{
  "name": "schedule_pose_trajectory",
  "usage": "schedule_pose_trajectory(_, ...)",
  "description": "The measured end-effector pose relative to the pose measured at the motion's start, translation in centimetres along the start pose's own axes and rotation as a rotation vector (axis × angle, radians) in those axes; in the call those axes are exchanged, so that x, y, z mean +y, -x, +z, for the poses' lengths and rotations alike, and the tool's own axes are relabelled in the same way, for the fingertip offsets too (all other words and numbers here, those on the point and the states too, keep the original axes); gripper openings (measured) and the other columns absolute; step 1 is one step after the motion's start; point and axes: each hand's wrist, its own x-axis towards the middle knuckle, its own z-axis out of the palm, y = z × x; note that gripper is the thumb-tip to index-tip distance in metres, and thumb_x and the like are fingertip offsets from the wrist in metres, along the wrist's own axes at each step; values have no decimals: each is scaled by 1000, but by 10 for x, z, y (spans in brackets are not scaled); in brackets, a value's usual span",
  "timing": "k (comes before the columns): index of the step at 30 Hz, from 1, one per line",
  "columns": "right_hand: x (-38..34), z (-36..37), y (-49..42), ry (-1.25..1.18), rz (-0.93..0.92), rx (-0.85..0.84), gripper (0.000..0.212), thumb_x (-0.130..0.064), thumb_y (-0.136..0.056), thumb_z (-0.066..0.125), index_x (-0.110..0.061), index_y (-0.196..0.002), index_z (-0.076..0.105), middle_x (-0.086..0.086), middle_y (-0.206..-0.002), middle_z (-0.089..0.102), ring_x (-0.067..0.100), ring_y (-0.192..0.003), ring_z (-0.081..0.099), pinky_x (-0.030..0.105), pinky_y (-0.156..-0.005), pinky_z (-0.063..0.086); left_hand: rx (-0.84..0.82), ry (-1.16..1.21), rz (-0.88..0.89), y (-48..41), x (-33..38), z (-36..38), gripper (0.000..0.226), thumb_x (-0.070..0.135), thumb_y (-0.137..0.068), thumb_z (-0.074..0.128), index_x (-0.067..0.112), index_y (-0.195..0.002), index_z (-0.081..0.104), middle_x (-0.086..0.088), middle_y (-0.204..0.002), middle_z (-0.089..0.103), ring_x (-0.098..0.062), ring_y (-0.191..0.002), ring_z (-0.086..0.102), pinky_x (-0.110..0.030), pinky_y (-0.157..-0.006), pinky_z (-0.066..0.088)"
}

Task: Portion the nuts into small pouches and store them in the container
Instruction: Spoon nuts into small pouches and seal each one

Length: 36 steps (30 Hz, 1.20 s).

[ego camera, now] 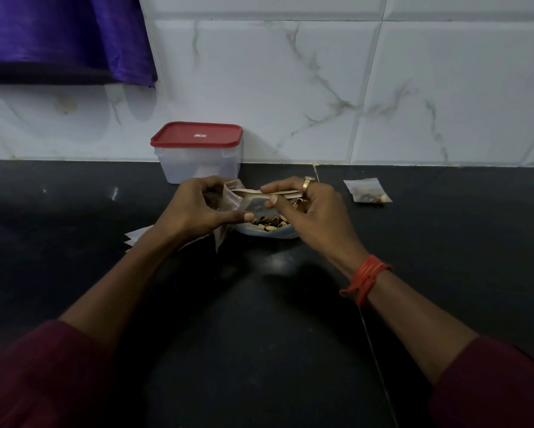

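My left hand (pixel 202 208) grips a small clear pouch (pixel 233 199) by its left side and holds it up above the counter. My right hand (pixel 309 208) pinches the pouch's top edge between thumb and fingers. Below both hands sits a bowl (pixel 267 231) of mixed nuts (pixel 268 223), partly hidden by the hands. A clear container (pixel 197 159) with its red lid (pixel 196 135) closed stands behind, against the wall. A filled small pouch (pixel 367 190) lies flat on the counter to the right.
A few empty pouches (pixel 134 239) lie stacked under my left forearm. The black counter (pixel 259 304) runs to a white marble-tiled wall (pixel 321 88). Purple cloth (pixel 58 35) hangs at the upper left.
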Motion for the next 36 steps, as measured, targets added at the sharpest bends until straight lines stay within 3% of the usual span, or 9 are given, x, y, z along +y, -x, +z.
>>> schedule_pose_trajectory(5, 3, 1, 2, -103, 29, -34, 18, -12, -93, 68, -25, -103, 77, -8, -99, 75, 11, -45, 57, 23, -49, 47, -1, 39, -29, -1, -3, 0, 79, 46, -56, 81, 22, -129, 61, 11, -108, 68, -8, -99, 66, -14, -77, 54)
schedule_pose_trajectory(8, 7, 2, -1, -258, 101, 18, 16, -14, -97, 64, -21, -106, 76, -2, -93, 77, 10, -39, 51, 17, -45, 43, -19, 39, -32, -1, -2, -1, 79, 49, -54, 81, 25, -127, 62, 14, -107, 68, -5, -99, 66, -16, -80, 55)
schedule_pose_trajectory(14, 16, -4, -7, -321, 156, 232, 16, -20, -100, 59, -20, -101, 75, 1, -84, 76, 10, -42, 53, 21, -45, 46, -80, 23, -70, -3, -5, -8, 77, 45, -56, 83, 24, -127, 62, 12, -110, 67, -2, -97, 64, -10, -70, 52)
schedule_pose_trajectory(18, 25, -15, -6, 127, 60, 304, 17, -29, -99, 59, -26, -99, 76, -10, -83, 75, 11, -66, 68, 30, -59, 54, -142, 12, -87, -4, -6, -13, 80, 44, -54, 84, 25, -128, 62, 12, -115, 65, -3, -104, 62, -12, -75, 52)
schedule_pose_trajectory(21, 29, -21, -5, 441, -12, 313, 27, -40, -99, 53, -26, -100, 75, -11, -75, 69, 13, -66, 62, 28, -55, 43, -158, 18, -89, -4, -4, -17, 78, 49, -52, 83, 31, -125, 62, 21, -109, 63, 8, -97, 61, -5, -69, 50)
schedule_pose_trajectory(25, 29, -24, -3, 614, -159, 294, 19, -32, -97, 58, -23, -99, 75, -9, -70, 62, 5, -65, 48, 11, -53, 23, -148, 18, -91, -4, -3, -17, 80, 52, -49, 81, 31, -123, 62, 22, -106, 64, 8, -95, 62, -5, -69, 50)
schedule_pose_trajectory(30, 26, -20, -3, 526, -219, 218, 20, -32, -102, 55, -23, -102, 73, -12, -76, 66, 3, -60, 52, 8, -56, 31, -135, 18, -95, -3, -5, -14, 81, 50, -53, 81, 25, -128, 63, 15, -109, 69, 1, -98, 66, -12, -74, 52)
schedule_pose_trajectory(34, 18, -28, -5, 374, -316, 123, 20, -28, -103, 57, -18, -107, 73, -11, -86, 72, 2, -61, 58, 21, -56, 44, -107, 20, -110, -4, -5, -13, 76, 44, -59, 82, 23, -129, 63, 10, -110, 71, -3, -98, 68, -14, -74, 53)
schedule_pose_trajectory(36, 15, -33, -5, 264, -369, 41, 18, -22, -101, 60, -12, -105, 74, -15, -87, 71, -3, -63, 62, 19, -57, 46, -102, 25, -114, -3, -4, -12, 75, 44, -60, 82, 22, -129, 63, 9, -110, 71, -2, -97, 68, -13, -73, 54)
